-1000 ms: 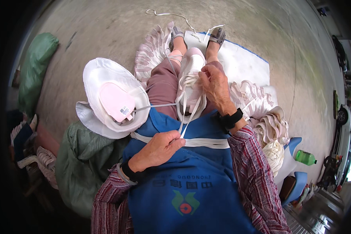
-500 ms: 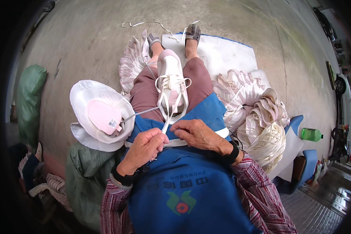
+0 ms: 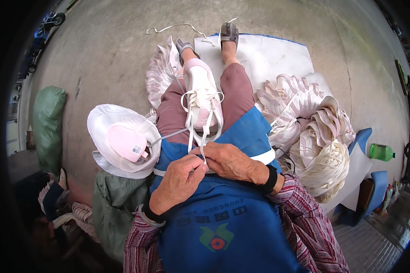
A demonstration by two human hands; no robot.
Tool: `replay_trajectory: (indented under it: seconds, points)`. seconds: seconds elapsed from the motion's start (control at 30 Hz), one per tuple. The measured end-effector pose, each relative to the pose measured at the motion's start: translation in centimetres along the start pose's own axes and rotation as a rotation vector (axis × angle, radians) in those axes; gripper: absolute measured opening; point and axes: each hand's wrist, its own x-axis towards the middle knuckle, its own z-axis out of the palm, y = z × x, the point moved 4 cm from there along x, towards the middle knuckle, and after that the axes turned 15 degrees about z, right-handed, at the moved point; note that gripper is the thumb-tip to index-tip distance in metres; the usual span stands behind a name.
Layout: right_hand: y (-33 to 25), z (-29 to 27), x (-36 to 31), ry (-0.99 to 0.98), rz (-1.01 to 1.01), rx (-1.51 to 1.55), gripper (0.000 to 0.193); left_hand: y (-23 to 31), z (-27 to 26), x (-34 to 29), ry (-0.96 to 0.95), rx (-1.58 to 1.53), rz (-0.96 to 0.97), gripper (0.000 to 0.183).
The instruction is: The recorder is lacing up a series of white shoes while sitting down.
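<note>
A white and pink sneaker upper [image 3: 199,82] lies along my lap, toe pointing away. White shoelace [image 3: 207,125] is threaded through its eyelets, with a loop at each side and loose ends running down toward me. My left hand [image 3: 180,178] is closed, thumb and finger pinching the lace just beyond the heel opening. Touching it, my right hand [image 3: 234,163] is closed on the lace too, its fingertips partly hidden behind my left hand. Blue apron cloth [image 3: 246,132] lies beneath both hands.
On the left, a white fabric-lined container [image 3: 93,125] holds a pink insole-shaped piece [image 3: 126,141]. Stacked uppers [image 3: 158,75] lie beside my leg. More uppers [image 3: 296,98] and a bundle of white laces [image 3: 325,170] sit at right, near a green bottle [image 3: 381,152]. A green sack [image 3: 50,127] stands far left.
My hands have come together: the right moved in against the left, and both now meet at the lace end. The whole view has shifted slightly.
</note>
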Motion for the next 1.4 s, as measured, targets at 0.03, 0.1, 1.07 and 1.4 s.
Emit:
replay_trajectory:
  seconds: [0.03,0.1,1.07,1.4]
  points:
    - [0.0,-0.2,0.0,-0.015,-0.012,0.012,0.039,0.1,0.2,0.1,-0.004,0.020,0.016,0.013]
    - [0.2,-0.6,0.0,0.003,0.012,0.046,0.040,0.7,0.3,0.5,-0.028,0.021,0.004,0.012]
    - [-2.5,-3.4,1.4,-0.043,0.423,-0.083,0.016,-4.2,-1.2,-0.8,0.217,-0.223,0.132,0.017]
    - [-3.0,-4.2,1.3,-0.019,0.443,-0.023,0.017,-6.9,-4.8,-2.7,0.133,-0.282,-0.166,0.025]
